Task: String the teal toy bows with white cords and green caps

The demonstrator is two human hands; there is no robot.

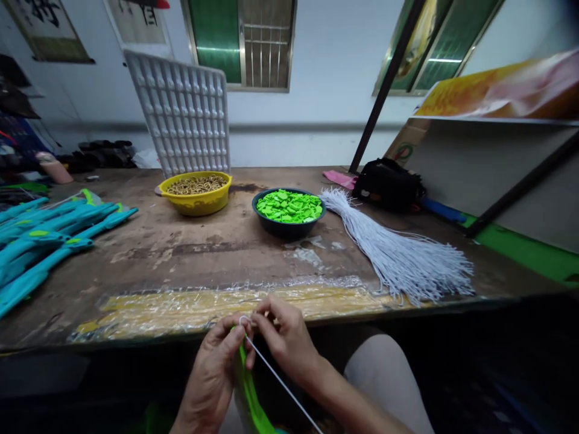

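At the table's (203,259) front edge, the left hand (215,357) is clamping a bright green strip (254,402) near its top; a white cord (281,381) is looping there, slanting down rightward; the right hand (288,339) is pinching the cord, thumb and fingertips together.

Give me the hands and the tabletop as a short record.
Left hand: holds the green strip
Right hand: pinches the white cord close to the left hand
Yellow bowl: brass-coloured rings
Dark bowl: bright green pieces
Cord bundle: lies right of the dark bowl
Turquoise items: left side of the table
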